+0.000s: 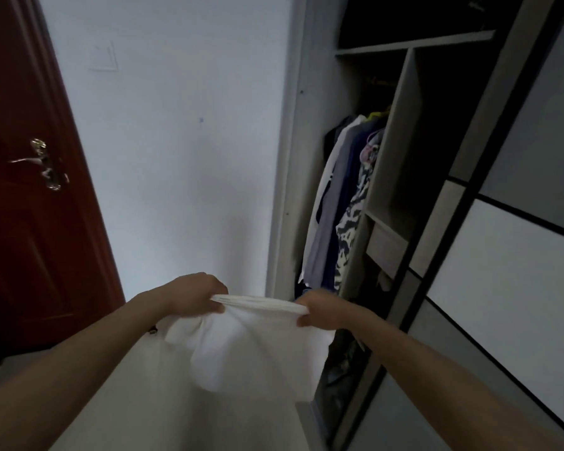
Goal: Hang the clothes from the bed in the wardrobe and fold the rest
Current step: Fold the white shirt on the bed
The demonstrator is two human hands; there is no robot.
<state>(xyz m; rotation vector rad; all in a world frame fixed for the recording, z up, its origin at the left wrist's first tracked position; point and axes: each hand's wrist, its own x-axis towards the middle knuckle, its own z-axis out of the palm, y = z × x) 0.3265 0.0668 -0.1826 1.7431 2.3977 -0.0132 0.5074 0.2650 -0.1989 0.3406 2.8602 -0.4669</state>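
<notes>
— Hands first: what do we see?
— We see the left hand (pixel 194 296) and the right hand (pixel 318 309) both curled tight, each pinching one end of the bunched top edge of the white garment (pixel 251 346).
— And where does it sit?
— It is stretched between them and hangs down in front of us (blurred lower down), just left of the open wardrobe (pixel 401 125), where hanging clothes (pixel 339 206) fill the left compartment

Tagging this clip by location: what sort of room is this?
Probably a bedroom: an open wardrobe with hanging clothes, a red-brown door, and a white garment held up.
</notes>
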